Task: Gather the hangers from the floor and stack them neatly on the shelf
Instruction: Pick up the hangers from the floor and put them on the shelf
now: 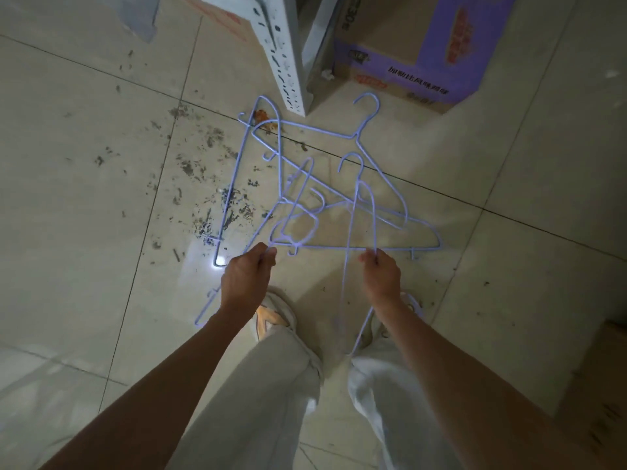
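Observation:
Several thin lilac wire hangers (325, 201) lie tangled on the tiled floor just ahead of my feet. My left hand (246, 283) is closed on the wire of one hanger at the pile's near left side. My right hand (381, 276) pinches another hanger whose long wire (349, 293) runs down past my right leg. One more hanger (205, 310) lies partly hidden beneath my left forearm. The white perforated upright (285, 56) of a shelf stands just behind the pile.
A purple-and-brown cardboard box (417, 52) sits on the floor at the back right, another box (220, 18) at the back left. Dark grime marks the tiles to the left. A brown box edge (600, 385) shows at the right. My shoes (274, 317) stand close to the pile.

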The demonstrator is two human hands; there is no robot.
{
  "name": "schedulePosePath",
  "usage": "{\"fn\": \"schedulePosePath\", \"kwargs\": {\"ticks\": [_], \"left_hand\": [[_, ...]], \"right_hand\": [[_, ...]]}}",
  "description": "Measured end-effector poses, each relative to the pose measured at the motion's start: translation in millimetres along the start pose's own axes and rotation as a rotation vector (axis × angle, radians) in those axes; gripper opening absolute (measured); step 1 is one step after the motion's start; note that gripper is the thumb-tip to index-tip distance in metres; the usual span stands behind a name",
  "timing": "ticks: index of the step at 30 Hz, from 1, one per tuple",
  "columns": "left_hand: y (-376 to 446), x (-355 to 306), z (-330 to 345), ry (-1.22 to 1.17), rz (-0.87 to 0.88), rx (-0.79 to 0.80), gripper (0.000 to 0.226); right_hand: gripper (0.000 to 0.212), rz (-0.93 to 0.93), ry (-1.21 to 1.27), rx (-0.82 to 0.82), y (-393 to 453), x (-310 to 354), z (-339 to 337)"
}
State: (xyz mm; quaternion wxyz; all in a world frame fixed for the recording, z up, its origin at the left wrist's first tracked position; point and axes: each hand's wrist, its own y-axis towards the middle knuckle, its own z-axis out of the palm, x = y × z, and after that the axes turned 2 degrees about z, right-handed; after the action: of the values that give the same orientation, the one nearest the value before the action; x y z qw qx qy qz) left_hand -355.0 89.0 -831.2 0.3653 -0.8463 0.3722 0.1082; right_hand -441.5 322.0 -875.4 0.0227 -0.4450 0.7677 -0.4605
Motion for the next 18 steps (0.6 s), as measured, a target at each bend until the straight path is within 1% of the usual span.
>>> {"fn": "schedulePosePath", "kwargs": {"ticks": [2,4,6,7,10,13,15,16,18], "left_hand": [[-19,-11,-15,-0.081,-0.080,-0.038,0.047],[-32,-19,-25,-0.184,-0.169,-0.087,0.046],[-51,-36,-40,-0.251,-0.208,-0.103,0.045],[-63,-46,-48,-0.263,-0.210,-0.090,0.044],[-104,-81,-77,-0.267,-0.195,0.009,0.040],[-147,-125,-111,-0.246,-0.145,0.129,0.038],[-175,-156,-134,-0.244,-0.118,0.190,0.038],[-187,-170,-145,-0.264,-0.117,0.217,0.038],[-211,-200,-167,-0.306,-0.131,0.259,0.036]], "right_hand": [[0.036,0.040,-0.019,-0.009,-15,5,-21],[0.036,0.103,0.035,-0.019,-24,10,-37],[0.032,0.187,0.127,0.013,-37,17,-59],[0.027,0.237,0.183,0.056,-47,22,-72],[0.011,0.356,0.316,0.261,-84,46,-115],[0.010,0.385,0.276,0.412,-130,79,-163],[0.011,0.373,0.268,0.438,-167,102,-196],[0.012,0.373,0.314,0.438,-185,112,-212],[0.022,0.376,0.487,0.430,-224,131,-241]]}}
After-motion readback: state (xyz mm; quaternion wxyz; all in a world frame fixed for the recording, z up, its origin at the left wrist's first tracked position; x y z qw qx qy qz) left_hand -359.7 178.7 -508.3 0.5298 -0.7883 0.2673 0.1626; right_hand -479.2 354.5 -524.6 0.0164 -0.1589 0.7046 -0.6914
